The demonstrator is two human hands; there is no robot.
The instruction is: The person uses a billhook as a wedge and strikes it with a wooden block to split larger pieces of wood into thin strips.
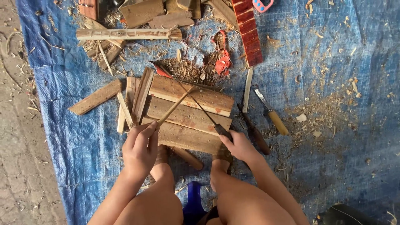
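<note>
From the head camera, looking straight down, a person sits on a blue tarp [333, 146] with both knees up, feet braced against a stack of flat wooden boards [187, 116] that serves as a working block. The left hand [139, 150] is clenched around the near end of a thin bamboo strip [175, 107], which slants up and to the right across the boards with its far end resting on the top plank. The right hand [239, 146] grips the dark handle of a long narrow knife [200, 107], whose blade runs up and to the left and crosses the strip near its far end, so the two form a shallow X over the wood. To shave the strip well, I judge the blade should lie at a low angle against it and travel away from the body, while the left hand holds the strip firm and stays behind the edge; the boards below should take the pressure, so the strip is best kept flat on them rather than lifted. A second knife with a yellow handle [271, 112] lies on the tarp just to the right of the boards, near a pale slat [248, 89], and a split bamboo pole [129, 34] lies farther off among shavings and offcuts.
</note>
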